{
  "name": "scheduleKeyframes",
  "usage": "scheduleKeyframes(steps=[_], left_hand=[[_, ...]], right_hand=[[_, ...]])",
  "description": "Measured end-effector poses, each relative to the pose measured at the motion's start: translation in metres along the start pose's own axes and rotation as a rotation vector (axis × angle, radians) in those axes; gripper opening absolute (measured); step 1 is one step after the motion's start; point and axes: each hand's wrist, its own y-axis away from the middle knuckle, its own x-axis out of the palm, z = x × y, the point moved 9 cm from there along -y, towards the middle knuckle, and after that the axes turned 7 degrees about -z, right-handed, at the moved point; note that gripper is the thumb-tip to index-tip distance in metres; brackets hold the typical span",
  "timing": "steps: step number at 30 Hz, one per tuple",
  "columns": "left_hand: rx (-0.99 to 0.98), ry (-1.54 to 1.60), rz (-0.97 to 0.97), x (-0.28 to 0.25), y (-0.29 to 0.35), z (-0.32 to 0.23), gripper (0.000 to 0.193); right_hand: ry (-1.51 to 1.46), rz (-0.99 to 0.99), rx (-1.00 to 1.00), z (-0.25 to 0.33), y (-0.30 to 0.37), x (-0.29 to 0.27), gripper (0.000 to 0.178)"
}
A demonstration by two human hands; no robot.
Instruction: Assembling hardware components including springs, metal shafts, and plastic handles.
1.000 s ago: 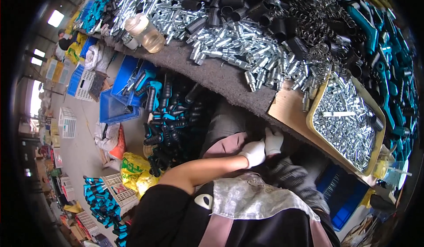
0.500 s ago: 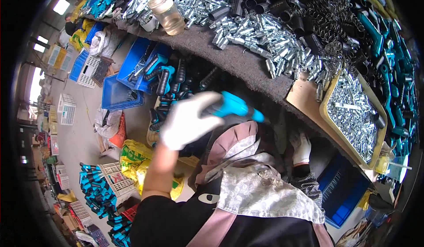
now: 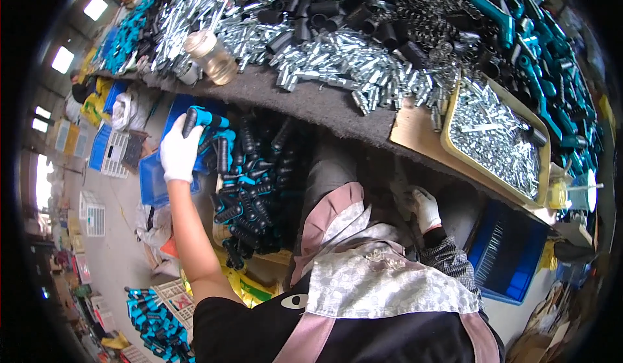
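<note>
My left hand (image 3: 180,152), in a white glove, is closed around the black grip of a teal-and-black tool body (image 3: 206,117). It is stretched out to the left, over the blue bins. Just right of it, under the bench, lies a heap of similar teal-and-black tool bodies (image 3: 250,197). My right hand (image 3: 425,208), also gloved in white, is low under the bench edge beside my leg. Its fingers reach forward, loosely apart, with the tips in shadow; I see nothing held in them.
Metal fittings (image 3: 350,58), black tubes, springs (image 3: 428,12) and teal parts cover the bench (image 3: 272,100). A clear jar (image 3: 213,58) stands near its edge; a tray (image 3: 448,145) of small metal parts sits at right. Blue crates (image 3: 513,252) stand below right, and more teal tools (image 3: 156,324) lie lower left.
My left hand has swung leftward from above my lap to over the blue bins, carrying the tool body. The right hand stays low under the bench. The view has shifted slightly.
</note>
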Motion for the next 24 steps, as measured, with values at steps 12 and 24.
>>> scheduleKeyframes(steps=[12, 24], left_hand=[[-0.058, -0.267, 0.398, 0.157, -0.024, 0.047, 0.057], [-0.155, -0.139, 0.315, 0.138, -0.020, 0.092, 0.050]], right_hand=[[0.632, 0.266, -0.203, 0.023, 0.021, 0.039, 0.034], [0.833, 0.495, -0.745, 0.296, 0.174, 0.110, 0.030]])
